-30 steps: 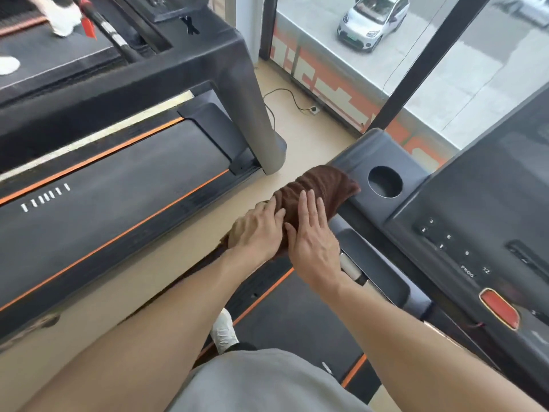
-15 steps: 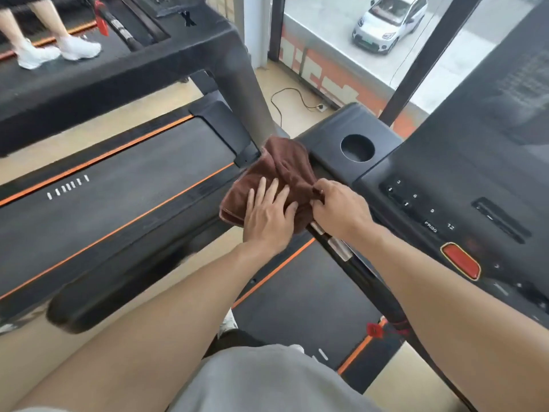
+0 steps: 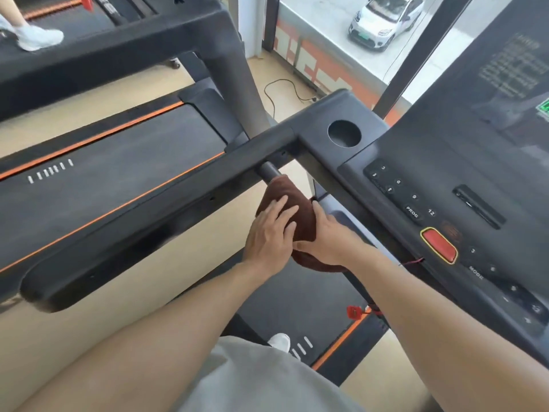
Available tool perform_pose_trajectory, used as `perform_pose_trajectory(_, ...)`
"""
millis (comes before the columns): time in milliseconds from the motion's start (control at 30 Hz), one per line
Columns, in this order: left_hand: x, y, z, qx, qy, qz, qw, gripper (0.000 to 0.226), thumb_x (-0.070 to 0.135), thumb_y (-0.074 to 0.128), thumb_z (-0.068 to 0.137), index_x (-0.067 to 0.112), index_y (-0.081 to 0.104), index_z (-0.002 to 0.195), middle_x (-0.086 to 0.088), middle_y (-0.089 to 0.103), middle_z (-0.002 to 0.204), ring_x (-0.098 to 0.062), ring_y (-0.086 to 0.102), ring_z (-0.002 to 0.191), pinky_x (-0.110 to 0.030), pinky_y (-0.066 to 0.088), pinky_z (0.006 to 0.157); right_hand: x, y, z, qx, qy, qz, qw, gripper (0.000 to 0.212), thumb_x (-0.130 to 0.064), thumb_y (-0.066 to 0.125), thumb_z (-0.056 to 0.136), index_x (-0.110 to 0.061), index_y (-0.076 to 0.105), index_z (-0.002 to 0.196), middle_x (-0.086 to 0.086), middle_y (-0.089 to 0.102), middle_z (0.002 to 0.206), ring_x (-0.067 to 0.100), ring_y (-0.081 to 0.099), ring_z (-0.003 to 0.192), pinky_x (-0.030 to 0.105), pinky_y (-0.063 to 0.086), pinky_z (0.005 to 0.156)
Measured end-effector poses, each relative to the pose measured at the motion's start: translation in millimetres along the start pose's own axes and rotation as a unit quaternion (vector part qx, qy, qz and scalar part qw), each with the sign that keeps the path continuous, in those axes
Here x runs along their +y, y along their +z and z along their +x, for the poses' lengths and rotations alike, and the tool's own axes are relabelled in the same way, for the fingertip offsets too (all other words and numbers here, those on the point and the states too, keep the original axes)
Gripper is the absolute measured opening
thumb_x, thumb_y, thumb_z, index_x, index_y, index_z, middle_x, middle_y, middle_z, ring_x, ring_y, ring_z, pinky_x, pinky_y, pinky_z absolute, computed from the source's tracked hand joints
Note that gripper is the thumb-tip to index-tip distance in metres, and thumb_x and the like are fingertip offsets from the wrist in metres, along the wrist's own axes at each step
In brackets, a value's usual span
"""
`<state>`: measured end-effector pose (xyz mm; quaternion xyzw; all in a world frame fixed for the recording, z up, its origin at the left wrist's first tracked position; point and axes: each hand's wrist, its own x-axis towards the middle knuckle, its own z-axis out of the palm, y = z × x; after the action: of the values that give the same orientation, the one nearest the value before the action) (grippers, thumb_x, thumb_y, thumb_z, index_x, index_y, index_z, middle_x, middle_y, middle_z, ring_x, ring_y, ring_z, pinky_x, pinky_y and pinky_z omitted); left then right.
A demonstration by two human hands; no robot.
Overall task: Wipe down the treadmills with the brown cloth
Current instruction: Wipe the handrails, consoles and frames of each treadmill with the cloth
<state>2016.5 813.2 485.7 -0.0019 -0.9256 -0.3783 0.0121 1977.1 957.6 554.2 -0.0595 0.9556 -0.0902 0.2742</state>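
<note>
The brown cloth (image 3: pixel 297 206) is wrapped around the short inner grip bar (image 3: pixel 269 171) of the treadmill I stand on. My left hand (image 3: pixel 271 233) lies on the cloth's left side with its fingers spread over it. My right hand (image 3: pixel 329 236) grips the cloth and the bar from the right, thumb underneath. The black console (image 3: pixel 463 162) with buttons and a red stop button (image 3: pixel 439 245) spreads to the right. The long black handrail (image 3: pixel 142 230) runs out to the left.
A second treadmill belt (image 3: pixel 98 185) with orange stripes lies to the left, its grey upright post (image 3: pixel 237 81) close behind the cloth. Another person's white shoe (image 3: pixel 38 38) is on a far treadmill. A round cup holder (image 3: pixel 344 133), a floor cable (image 3: pixel 285 90) and a window are ahead.
The cloth moved from the console corner down onto the inner grip bar. Both hands came toward me with it, and my right hand now wraps around the cloth.
</note>
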Motion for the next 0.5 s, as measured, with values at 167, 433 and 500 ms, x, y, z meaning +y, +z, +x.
perform_pose_trajectory(167, -13, -19, 18, 0.003, 0.025, 0.023, 0.999, 0.057, 0.035, 0.028, 0.099, 0.016, 0.059, 0.142, 0.000, 0.050, 0.155, -0.024, 0.040, 0.147, -0.041, 0.025, 0.123, -22, 21, 32, 0.158, 0.019, -0.006, 0.987, 0.044, -0.050, 0.061, 0.092, -0.017, 0.044, 0.115, 0.005, 0.067, 0.108, 0.033, 0.068, 0.094, 0.039, 0.046, 0.069)
perform_pose_trajectory(433, -30, -70, 61, 0.087, 0.003, -0.042, 0.995, 0.047, 0.020, 0.054, 0.091, 0.012, 0.060, 0.137, -0.002, 0.057, 0.145, -0.023, 0.055, 0.131, -0.038, 0.043, 0.109, -77, 9, 89, 0.209, -0.065, -0.010, 0.976, 0.040, -0.036, 0.040, 0.097, -0.012, 0.043, 0.128, 0.005, 0.060, 0.116, 0.028, 0.063, 0.106, 0.042, 0.048, 0.073)
perform_pose_trajectory(500, -39, -87, 77, 0.114, 0.014, -0.034, 0.993, 0.044, 0.012, 0.057, 0.087, 0.011, 0.062, 0.131, -0.004, 0.060, 0.140, -0.025, 0.056, 0.126, -0.038, 0.043, 0.108, -87, 4, 97, 0.216, -0.060, 0.017, 0.974, 0.051, -0.049, 0.035, 0.099, -0.014, 0.042, 0.135, 0.004, 0.058, 0.124, 0.027, 0.059, 0.113, 0.043, 0.049, 0.079)
